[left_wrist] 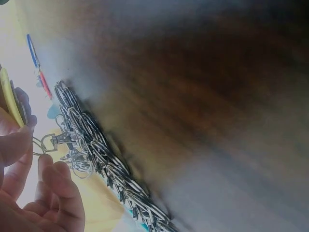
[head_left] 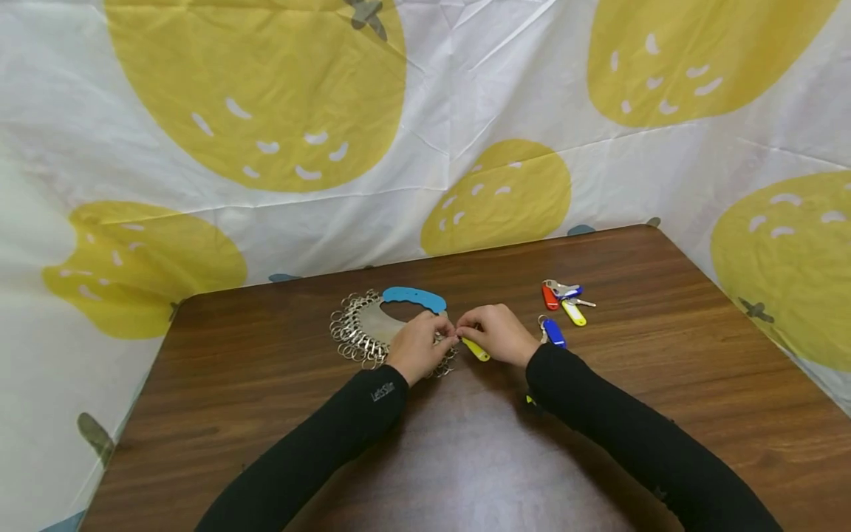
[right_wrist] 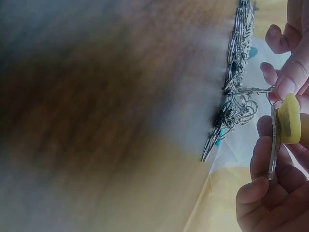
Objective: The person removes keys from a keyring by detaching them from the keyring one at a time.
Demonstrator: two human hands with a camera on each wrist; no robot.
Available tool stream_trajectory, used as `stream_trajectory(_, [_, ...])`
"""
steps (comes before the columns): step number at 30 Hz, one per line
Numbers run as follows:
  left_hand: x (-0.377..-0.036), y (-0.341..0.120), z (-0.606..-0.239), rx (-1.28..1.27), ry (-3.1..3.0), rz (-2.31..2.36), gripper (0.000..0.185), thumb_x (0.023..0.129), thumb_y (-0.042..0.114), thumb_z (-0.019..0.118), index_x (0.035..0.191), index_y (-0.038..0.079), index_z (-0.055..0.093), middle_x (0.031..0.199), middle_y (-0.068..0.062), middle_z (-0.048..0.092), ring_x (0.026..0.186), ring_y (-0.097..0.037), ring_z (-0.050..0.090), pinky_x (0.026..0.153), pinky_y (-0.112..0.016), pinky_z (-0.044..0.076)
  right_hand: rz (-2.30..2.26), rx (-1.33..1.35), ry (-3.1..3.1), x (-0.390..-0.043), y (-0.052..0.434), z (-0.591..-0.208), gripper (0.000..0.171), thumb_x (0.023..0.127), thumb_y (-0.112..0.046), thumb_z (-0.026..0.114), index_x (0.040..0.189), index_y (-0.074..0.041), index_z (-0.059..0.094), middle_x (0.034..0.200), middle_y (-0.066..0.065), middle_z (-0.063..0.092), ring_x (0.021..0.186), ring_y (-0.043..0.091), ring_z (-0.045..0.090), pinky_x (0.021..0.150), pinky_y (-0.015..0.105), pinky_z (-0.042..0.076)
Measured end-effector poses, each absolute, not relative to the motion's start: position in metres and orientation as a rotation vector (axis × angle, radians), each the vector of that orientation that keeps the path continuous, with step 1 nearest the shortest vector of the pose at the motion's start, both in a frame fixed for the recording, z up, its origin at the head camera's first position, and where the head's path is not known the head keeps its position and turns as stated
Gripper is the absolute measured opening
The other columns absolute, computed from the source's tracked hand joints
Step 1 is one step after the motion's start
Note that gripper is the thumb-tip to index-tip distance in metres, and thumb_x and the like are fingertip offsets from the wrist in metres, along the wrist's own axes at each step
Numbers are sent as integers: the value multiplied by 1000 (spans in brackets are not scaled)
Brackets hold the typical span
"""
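Reading "Let'sSlim", left sleeve (head_left: 383, 391)

Your left hand (head_left: 417, 347) hides part of the rings (head_left: 350, 332). The worktop (left_wrist: 203, 96) is blurred in both wrist views. A yellow bit (head_left: 530, 400) under your right sleeve is too small to tell.

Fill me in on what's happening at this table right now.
A person in black sleeves works at a brown wooden table. Their left hand pinches a small metal clip on the curved blue-topped rack of silver key rings, while the right hand holds a yellow plastic key tag with its key against that clip. To the right lie a blue key tag and a small bunch of red, blue and yellow tagged keys, untouched.
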State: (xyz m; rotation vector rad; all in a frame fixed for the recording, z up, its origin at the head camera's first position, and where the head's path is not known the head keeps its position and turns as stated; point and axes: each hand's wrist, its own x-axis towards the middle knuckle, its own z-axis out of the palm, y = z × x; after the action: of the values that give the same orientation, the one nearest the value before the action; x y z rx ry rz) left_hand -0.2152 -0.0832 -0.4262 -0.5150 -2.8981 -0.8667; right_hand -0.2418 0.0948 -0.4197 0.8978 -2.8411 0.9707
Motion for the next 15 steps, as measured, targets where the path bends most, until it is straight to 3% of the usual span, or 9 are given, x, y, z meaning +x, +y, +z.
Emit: stream_trajectory(15, [-214,-80,-420,-468,-2963,-862,8,89,26,66,88,20,71,97,-1,63,81,-16,58,61,-26,42,950,878,-2848,-243,94,-413,13,91,-17,63,95,-9,73,89,2,74,81,13,65,73,29,51])
